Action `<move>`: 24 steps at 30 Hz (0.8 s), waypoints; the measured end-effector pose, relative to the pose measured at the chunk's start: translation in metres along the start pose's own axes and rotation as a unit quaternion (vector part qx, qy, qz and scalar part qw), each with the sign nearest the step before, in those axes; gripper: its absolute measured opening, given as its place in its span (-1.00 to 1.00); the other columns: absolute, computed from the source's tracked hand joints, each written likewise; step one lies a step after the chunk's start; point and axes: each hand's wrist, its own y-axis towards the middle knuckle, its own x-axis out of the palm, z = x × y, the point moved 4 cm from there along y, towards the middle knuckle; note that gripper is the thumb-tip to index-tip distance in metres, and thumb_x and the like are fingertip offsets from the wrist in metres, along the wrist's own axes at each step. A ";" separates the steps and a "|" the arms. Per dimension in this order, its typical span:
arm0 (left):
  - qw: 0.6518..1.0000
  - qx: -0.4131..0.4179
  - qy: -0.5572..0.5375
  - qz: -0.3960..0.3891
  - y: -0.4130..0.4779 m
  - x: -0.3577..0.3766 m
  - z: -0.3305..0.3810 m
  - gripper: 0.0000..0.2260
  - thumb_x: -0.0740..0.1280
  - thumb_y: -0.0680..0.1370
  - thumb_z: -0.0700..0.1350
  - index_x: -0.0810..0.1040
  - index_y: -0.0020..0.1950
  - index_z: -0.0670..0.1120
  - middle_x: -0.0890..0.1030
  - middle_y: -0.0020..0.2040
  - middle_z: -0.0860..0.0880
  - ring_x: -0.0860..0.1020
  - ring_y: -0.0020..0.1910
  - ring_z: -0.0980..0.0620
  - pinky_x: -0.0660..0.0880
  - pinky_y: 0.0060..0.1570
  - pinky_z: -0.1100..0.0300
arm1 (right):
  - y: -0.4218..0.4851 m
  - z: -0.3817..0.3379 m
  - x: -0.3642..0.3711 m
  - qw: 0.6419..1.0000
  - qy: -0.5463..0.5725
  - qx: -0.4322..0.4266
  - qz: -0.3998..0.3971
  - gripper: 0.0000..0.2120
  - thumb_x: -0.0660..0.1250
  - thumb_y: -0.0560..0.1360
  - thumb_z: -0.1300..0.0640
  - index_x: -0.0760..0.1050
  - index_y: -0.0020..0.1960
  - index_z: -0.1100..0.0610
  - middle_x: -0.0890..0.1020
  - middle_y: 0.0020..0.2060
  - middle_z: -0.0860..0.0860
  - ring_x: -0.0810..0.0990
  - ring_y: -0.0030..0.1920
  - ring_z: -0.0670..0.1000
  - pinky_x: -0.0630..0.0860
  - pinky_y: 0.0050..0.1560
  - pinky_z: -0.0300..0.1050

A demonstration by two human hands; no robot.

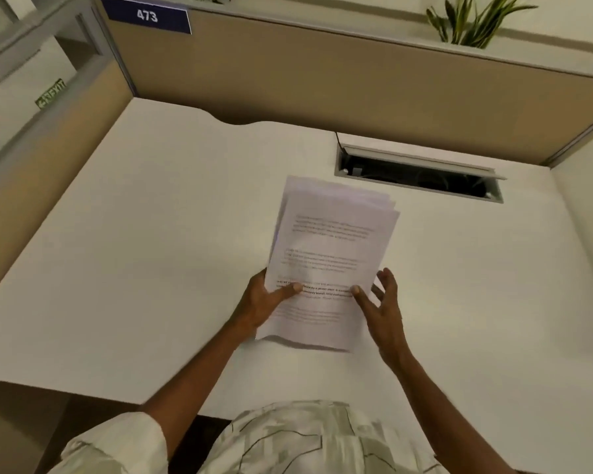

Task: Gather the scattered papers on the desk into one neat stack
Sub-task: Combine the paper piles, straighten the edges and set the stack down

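Now left hand (264, 299) grips printed paper stack (329, 265); right hand (380, 302) thumb-pressing, fingers splayed.

Tan partition (356, 80) behind white desk (134, 251)

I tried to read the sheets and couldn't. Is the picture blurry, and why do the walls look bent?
Head view: the papers are soft, their far edges smeared, so the print is mostly illegible; the left hand looks fairly sharp. The wide lens bows the partition. Soft, warm light leaves a thin shadow under the papers' near edge.
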 end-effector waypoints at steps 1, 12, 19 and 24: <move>1.000 0.016 -0.014 -0.007 -0.002 0.003 0.012 -0.66 0.51 0.49 -0.17 0.61 0.26 -0.05 0.73 0.09 0.04 0.69 0.11 0.02 0.61 0.01 0.27 | -0.001 -0.012 -0.008 0.999 0.044 -0.016 0.000 -0.27 0.41 0.60 0.07 0.10 0.64 0.00 0.41 0.52 -0.03 0.50 0.43 -0.01 0.55 0.35 -0.02; 0.990 0.129 0.055 0.003 -0.010 0.019 0.062 -0.52 0.59 0.34 -0.03 0.58 0.23 0.04 0.70 0.06 0.12 0.67 0.06 0.15 0.65 -0.02 0.20 | -0.030 -0.031 -0.030 0.990 0.019 -0.142 0.007 -0.63 0.25 0.68 0.19 0.26 0.44 0.04 0.52 0.26 -0.10 0.54 0.28 -0.09 0.61 0.25 -0.03; 0.993 0.114 0.021 0.029 -0.011 0.033 0.055 -0.68 0.54 0.45 -0.07 0.61 0.15 0.18 0.72 0.03 0.12 0.67 0.07 0.05 0.66 -0.03 0.15 | -0.034 -0.032 -0.024 0.988 0.018 -0.145 0.048 -0.66 0.18 0.71 0.26 0.37 0.46 0.08 0.62 0.19 -0.20 0.59 0.21 -0.12 0.58 0.18 -0.21; 0.992 0.125 -0.005 0.010 -0.015 0.038 0.065 -0.68 0.53 0.46 -0.20 0.62 0.11 0.14 0.73 -0.03 0.19 0.68 0.00 0.16 0.61 -0.09 0.27 | -0.042 -0.035 -0.034 0.985 0.025 -0.160 0.059 -0.71 0.18 0.70 0.30 0.38 0.41 0.20 0.62 0.05 -0.38 0.60 0.12 -0.21 0.54 0.07 -0.35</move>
